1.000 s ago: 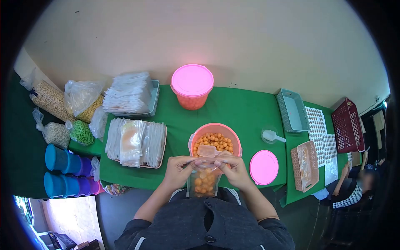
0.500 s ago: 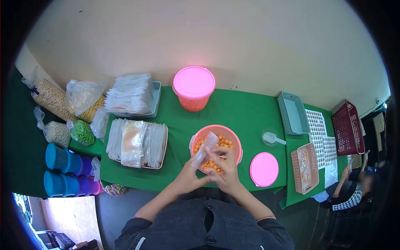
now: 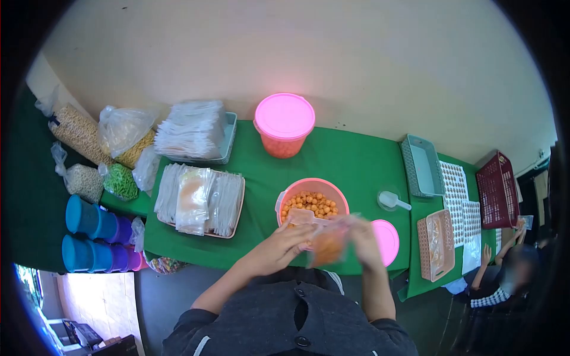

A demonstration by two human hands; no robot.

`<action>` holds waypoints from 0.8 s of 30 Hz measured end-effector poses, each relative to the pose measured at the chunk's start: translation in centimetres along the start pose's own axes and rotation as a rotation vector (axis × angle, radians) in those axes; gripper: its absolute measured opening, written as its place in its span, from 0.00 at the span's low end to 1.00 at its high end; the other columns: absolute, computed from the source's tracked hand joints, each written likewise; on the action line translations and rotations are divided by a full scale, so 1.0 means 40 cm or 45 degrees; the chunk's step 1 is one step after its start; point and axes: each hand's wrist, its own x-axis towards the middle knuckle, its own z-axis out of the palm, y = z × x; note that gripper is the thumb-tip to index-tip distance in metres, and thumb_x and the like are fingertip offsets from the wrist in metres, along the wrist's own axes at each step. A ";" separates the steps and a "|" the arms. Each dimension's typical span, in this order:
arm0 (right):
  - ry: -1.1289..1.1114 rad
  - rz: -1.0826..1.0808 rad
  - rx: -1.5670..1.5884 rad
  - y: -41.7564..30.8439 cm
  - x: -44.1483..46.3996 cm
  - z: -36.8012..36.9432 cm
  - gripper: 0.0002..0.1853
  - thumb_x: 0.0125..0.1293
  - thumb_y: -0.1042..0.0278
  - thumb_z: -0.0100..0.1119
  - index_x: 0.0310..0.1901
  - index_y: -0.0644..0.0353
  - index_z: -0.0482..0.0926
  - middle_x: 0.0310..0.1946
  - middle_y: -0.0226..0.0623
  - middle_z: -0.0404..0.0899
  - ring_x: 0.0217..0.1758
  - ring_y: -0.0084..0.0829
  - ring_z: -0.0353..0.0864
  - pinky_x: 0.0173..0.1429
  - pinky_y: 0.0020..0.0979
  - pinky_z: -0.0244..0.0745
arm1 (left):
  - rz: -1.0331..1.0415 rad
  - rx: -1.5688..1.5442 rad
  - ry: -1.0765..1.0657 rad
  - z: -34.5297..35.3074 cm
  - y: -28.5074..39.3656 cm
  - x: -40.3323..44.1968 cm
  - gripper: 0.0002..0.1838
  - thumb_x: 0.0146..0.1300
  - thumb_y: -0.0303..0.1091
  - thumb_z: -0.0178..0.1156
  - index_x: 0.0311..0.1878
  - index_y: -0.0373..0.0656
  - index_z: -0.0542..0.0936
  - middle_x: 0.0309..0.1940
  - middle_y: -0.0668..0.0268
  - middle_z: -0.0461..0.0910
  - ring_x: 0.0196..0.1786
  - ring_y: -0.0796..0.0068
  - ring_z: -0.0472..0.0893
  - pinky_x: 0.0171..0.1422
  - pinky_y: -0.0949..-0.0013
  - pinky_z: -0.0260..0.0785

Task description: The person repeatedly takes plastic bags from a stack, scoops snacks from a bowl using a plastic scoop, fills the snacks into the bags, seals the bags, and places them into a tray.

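- Clock directions read from the centre of the pink open tub point(image 3: 334, 190)
- Right hand point(image 3: 366, 240) at 4 o'clock, blurred, fingers clamped on the top of a clear bag
- Clear bag point(image 3: 328, 246) at 5 o'clock, orange contents inside, held over the near edge of the tub; blur hides detail
- Left hand point(image 3: 284, 244) at 7 o'clock, by the tub's near rim and just beside the bag; can't tell whether its fingers grip anything
- Tub sits on the green tablecloth point(image 3: 362, 160), orange snack balls point(image 3: 319, 205) inside, translucent pink scoop point(image 3: 301, 216) over them
- Pink lid point(image 3: 389, 242) flat on the cloth at 4 o'clock, partly behind the right hand
- White scoop point(image 3: 392, 200) at 3 o'clock, in a round clear dish
- Pink-lidded tub point(image 3: 285, 115) at 11 o'clock, upright, near the wall
- Clear pouches point(image 3: 225, 204) at 9 o'clock, lying in a shallow tray
- Stacked pouches point(image 3: 187, 127) at 10 o'clock, in a teal basket
- Sticker sheets point(image 3: 454, 190) at 3 o'clock, between a peach basket point(image 3: 424, 255) and a maroon crate point(image 3: 497, 190)
- Co-worker's hand point(image 3: 487, 255) farther out, between 3 and 4 o'clock
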 end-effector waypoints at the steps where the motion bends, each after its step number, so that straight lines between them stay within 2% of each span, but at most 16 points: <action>1: 0.280 -0.059 -0.236 -0.006 0.007 -0.076 0.16 0.74 0.65 0.47 0.48 0.64 0.84 0.44 0.40 0.85 0.48 0.28 0.80 0.60 0.33 0.70 | -0.008 0.006 0.017 -0.022 -0.008 -0.007 0.22 0.73 0.39 0.50 0.67 0.45 0.73 0.67 0.57 0.72 0.71 0.56 0.69 0.82 0.45 0.39; 3: 0.953 -0.059 -0.353 0.036 0.006 -0.282 0.19 0.76 0.60 0.46 0.50 0.68 0.81 0.47 0.43 0.82 0.51 0.31 0.78 0.59 0.32 0.71 | -0.219 0.287 0.295 -0.100 -0.042 -0.047 0.28 0.69 0.42 0.58 0.70 0.45 0.69 0.70 0.53 0.67 0.74 0.54 0.63 0.79 0.44 0.44; 5: 1.441 -0.079 0.238 0.185 -0.045 -0.601 0.18 0.75 0.58 0.49 0.48 0.68 0.79 0.45 0.41 0.81 0.47 0.29 0.79 0.50 0.31 0.75 | -0.465 0.650 0.539 -0.173 -0.092 -0.113 0.32 0.62 0.40 0.66 0.69 0.46 0.70 0.71 0.54 0.66 0.74 0.52 0.63 0.78 0.45 0.48; 6: 1.618 0.052 0.224 0.267 -0.107 -0.783 0.17 0.74 0.62 0.50 0.50 0.70 0.77 0.46 0.43 0.81 0.48 0.31 0.80 0.44 0.32 0.77 | -0.656 0.855 0.553 -0.194 -0.121 -0.155 0.33 0.60 0.37 0.67 0.68 0.46 0.71 0.69 0.53 0.68 0.73 0.53 0.65 0.76 0.46 0.52; 7: 1.630 0.049 0.226 0.458 -0.217 -1.065 0.17 0.74 0.62 0.50 0.50 0.70 0.77 0.46 0.43 0.81 0.48 0.31 0.80 0.44 0.32 0.77 | -0.848 1.059 0.568 -0.206 -0.144 -0.197 0.33 0.57 0.34 0.69 0.67 0.46 0.72 0.67 0.52 0.71 0.72 0.53 0.66 0.74 0.46 0.56; 8: 1.689 0.082 0.009 0.599 -0.316 -1.319 0.13 0.72 0.68 0.50 0.52 0.67 0.73 0.42 0.38 0.76 0.39 0.32 0.81 0.43 0.35 0.82 | -0.846 1.057 0.564 -0.217 -0.154 -0.222 0.33 0.57 0.34 0.69 0.67 0.46 0.72 0.67 0.52 0.71 0.72 0.53 0.66 0.74 0.46 0.56; 10: 2.187 -0.300 0.733 0.576 -0.391 -1.244 0.22 0.69 0.66 0.50 0.60 0.70 0.69 0.58 0.57 0.71 0.54 0.47 0.79 0.49 0.39 0.86 | -1.021 1.214 0.557 -0.236 -0.172 -0.267 0.26 0.57 0.30 0.67 0.61 0.44 0.77 0.63 0.53 0.74 0.67 0.53 0.72 0.70 0.51 0.63; 11: 2.185 -0.302 0.730 0.616 -0.431 -1.253 0.22 0.69 0.66 0.50 0.60 0.70 0.69 0.58 0.57 0.71 0.54 0.47 0.79 0.49 0.39 0.86 | -1.022 1.210 0.558 -0.245 -0.195 -0.291 0.26 0.57 0.30 0.67 0.61 0.44 0.77 0.63 0.53 0.74 0.67 0.53 0.72 0.70 0.51 0.63; 13: 2.028 -0.232 0.791 0.697 -0.489 -1.285 0.26 0.69 0.63 0.51 0.64 0.70 0.65 0.61 0.60 0.66 0.60 0.55 0.75 0.58 0.45 0.84 | -0.927 0.977 0.628 -0.250 -0.242 -0.321 0.19 0.58 0.26 0.63 0.54 0.42 0.83 0.55 0.53 0.80 0.58 0.53 0.79 0.64 0.54 0.68; 14: 2.023 -0.233 0.784 0.669 -0.477 -1.271 0.26 0.69 0.63 0.51 0.64 0.70 0.65 0.61 0.60 0.66 0.60 0.55 0.75 0.58 0.45 0.84 | -0.931 0.969 0.633 -0.247 -0.244 -0.319 0.19 0.58 0.26 0.63 0.54 0.42 0.83 0.55 0.53 0.80 0.58 0.53 0.79 0.64 0.54 0.68; 16: 1.977 -0.043 0.745 0.629 -0.433 -1.188 0.28 0.71 0.62 0.51 0.67 0.70 0.60 0.61 0.59 0.66 0.63 0.55 0.72 0.61 0.45 0.81 | -0.768 1.103 0.671 -0.247 -0.240 -0.315 0.15 0.58 0.22 0.59 0.48 0.41 0.85 0.46 0.53 0.84 0.48 0.53 0.82 0.56 0.56 0.72; 19: 1.901 0.242 0.696 0.568 -0.366 -1.063 0.33 0.73 0.61 0.51 0.71 0.69 0.52 0.61 0.57 0.68 0.68 0.56 0.66 0.65 0.46 0.78 | -0.993 1.088 0.695 -0.259 -0.209 -0.296 0.12 0.60 0.25 0.61 0.47 0.42 0.85 0.44 0.55 0.85 0.46 0.52 0.83 0.51 0.56 0.74; 20: 2.205 0.319 0.567 0.519 -0.305 -0.993 0.41 0.71 0.60 0.51 0.75 0.62 0.38 0.63 0.57 0.65 0.63 0.58 0.72 0.60 0.46 0.81 | -0.993 1.090 0.698 -0.263 -0.209 -0.296 0.12 0.60 0.25 0.61 0.47 0.42 0.85 0.44 0.55 0.85 0.46 0.52 0.83 0.51 0.56 0.74; 21: 2.205 0.318 0.567 0.496 -0.264 -0.943 0.41 0.71 0.60 0.51 0.75 0.62 0.38 0.63 0.57 0.65 0.63 0.58 0.72 0.60 0.46 0.81 | -0.853 1.069 0.850 -0.266 -0.210 -0.297 0.11 0.61 0.24 0.60 0.46 0.41 0.85 0.41 0.54 0.84 0.44 0.52 0.83 0.49 0.57 0.74; 23: 2.059 0.345 -0.005 0.466 -0.198 -0.871 0.39 0.72 0.63 0.52 0.75 0.58 0.39 0.54 0.53 0.73 0.46 0.46 0.80 0.42 0.41 0.85 | -0.713 1.046 1.003 -0.270 -0.202 -0.293 0.11 0.62 0.23 0.59 0.45 0.39 0.85 0.38 0.52 0.84 0.41 0.53 0.83 0.47 0.59 0.75; 24: 2.021 0.227 -0.046 0.454 -0.156 -0.832 0.38 0.72 0.63 0.52 0.75 0.57 0.42 0.52 0.52 0.73 0.44 0.43 0.80 0.40 0.38 0.82 | -0.639 0.982 1.112 -0.275 -0.180 -0.286 0.10 0.61 0.22 0.60 0.45 0.39 0.85 0.38 0.53 0.84 0.40 0.55 0.84 0.47 0.61 0.75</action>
